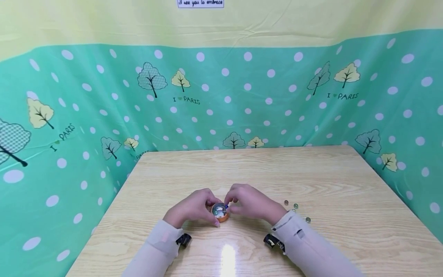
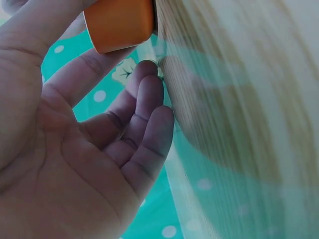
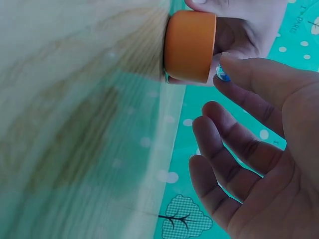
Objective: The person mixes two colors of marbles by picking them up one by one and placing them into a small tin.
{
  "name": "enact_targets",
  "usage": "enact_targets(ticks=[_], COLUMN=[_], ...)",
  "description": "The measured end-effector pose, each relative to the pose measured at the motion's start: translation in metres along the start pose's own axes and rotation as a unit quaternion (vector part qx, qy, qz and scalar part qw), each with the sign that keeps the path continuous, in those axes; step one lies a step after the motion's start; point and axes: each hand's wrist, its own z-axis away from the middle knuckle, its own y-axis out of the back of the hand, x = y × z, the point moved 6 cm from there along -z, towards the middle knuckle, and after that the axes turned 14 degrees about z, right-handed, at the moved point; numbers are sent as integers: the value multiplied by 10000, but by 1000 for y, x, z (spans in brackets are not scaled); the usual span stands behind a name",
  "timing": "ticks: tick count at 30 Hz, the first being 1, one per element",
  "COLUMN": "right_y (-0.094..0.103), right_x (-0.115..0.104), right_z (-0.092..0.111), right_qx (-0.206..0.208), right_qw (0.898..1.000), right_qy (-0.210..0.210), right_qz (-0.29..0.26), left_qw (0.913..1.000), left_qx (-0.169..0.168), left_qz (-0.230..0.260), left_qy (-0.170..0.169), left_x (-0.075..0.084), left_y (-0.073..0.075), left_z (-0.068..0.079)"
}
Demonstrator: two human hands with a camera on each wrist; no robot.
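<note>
On a wood-grain table (image 1: 242, 165), a person's left hand (image 1: 194, 207) grips an upright orange cup (image 3: 189, 47), and the right hand (image 1: 248, 201) pinches a blue marble (image 3: 223, 73) at its right rim. Loose marbles (image 1: 295, 206) lie farther right; the far green cloth (image 1: 238, 100) reads "I PARIS" with a heart, below a label (image 1: 200, 3): "I see you to embrace".

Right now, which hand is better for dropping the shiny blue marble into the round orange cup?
Probably the right hand: it pinches the blue marble by the orange cup, which the left hand holds.
</note>
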Motion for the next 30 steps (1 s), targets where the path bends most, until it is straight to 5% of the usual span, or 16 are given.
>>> enact_targets(ticks=[30], right_y=[-4], right_x=[-7], right_z=[0], right_qx=[159], right_qw=[9993], right_qy=[231], right_qz=[252], left_qw=[10000], left_qx=[20], left_qz=[19], left_qy=[43], left_x=[-3], left_y=[0], left_z=[-1])
